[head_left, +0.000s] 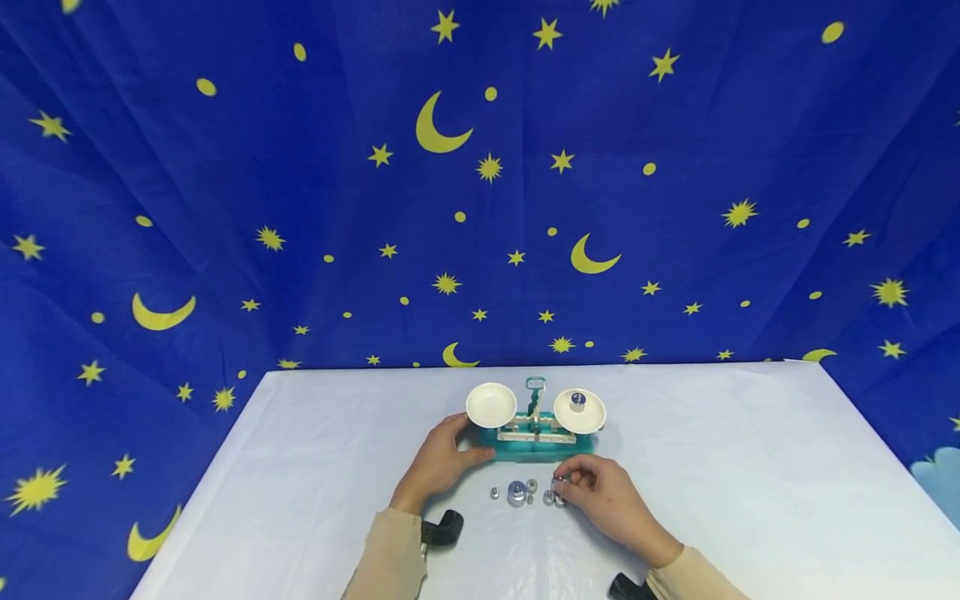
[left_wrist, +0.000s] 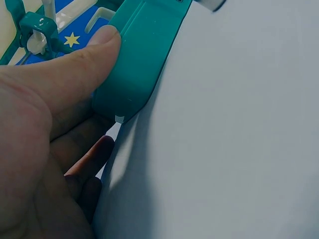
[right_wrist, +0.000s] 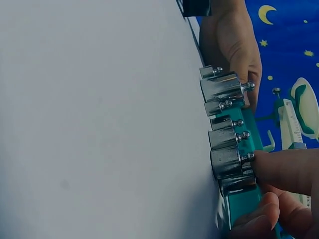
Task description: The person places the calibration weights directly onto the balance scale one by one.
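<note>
A small two-pan balance with a green base (head_left: 536,450) stands on the white table, a metal weight (head_left: 577,402) lying in its right white pan (head_left: 592,421). The left white pan (head_left: 491,406) bears nothing. My left hand (head_left: 442,458) grips the left end of the base, thumb on its front side. Several silver knobbed weights (head_left: 517,493) of different sizes stand in front of the balance. At the right end of that group, my right hand (head_left: 600,496) pinches one weight (right_wrist: 237,185); its thumb is beside the knob of a neighbouring weight (right_wrist: 227,164).
Black wrist-camera mounts (head_left: 444,529) sit at both wrists. The white table (head_left: 735,467) stretches to both sides. Behind it hangs a blue cloth (head_left: 525,192) with yellow stars and moons.
</note>
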Demonstrator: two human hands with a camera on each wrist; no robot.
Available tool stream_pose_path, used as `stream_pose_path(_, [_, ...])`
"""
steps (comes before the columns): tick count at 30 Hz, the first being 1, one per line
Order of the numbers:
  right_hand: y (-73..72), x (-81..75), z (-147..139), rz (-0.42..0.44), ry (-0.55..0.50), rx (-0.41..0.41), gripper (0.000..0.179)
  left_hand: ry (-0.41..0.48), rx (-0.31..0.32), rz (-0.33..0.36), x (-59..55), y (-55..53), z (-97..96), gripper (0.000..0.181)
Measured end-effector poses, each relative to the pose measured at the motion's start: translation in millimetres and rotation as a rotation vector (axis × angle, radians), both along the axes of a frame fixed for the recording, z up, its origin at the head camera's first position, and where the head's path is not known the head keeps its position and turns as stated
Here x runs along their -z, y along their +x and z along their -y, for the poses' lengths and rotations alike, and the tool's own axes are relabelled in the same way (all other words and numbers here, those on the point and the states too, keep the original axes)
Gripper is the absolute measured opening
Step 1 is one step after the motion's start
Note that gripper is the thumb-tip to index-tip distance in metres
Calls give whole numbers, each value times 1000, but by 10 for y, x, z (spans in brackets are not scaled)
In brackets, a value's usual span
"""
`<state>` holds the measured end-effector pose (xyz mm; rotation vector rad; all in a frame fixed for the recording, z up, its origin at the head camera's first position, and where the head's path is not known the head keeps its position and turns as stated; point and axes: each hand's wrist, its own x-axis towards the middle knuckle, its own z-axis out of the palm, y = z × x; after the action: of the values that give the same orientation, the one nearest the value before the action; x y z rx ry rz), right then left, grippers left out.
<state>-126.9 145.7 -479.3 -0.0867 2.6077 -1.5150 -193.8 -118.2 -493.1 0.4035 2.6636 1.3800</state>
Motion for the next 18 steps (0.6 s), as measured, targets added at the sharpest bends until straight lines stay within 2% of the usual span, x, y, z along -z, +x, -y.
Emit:
stream_pose_path(9, [-8,23,-5,-27,-12,0,10,2,3,-27,20,-9,11,69])
stream_pose_path(18, [13,-24,10,-32,-32,19,11,3,7,-20,29,-10,7,69])
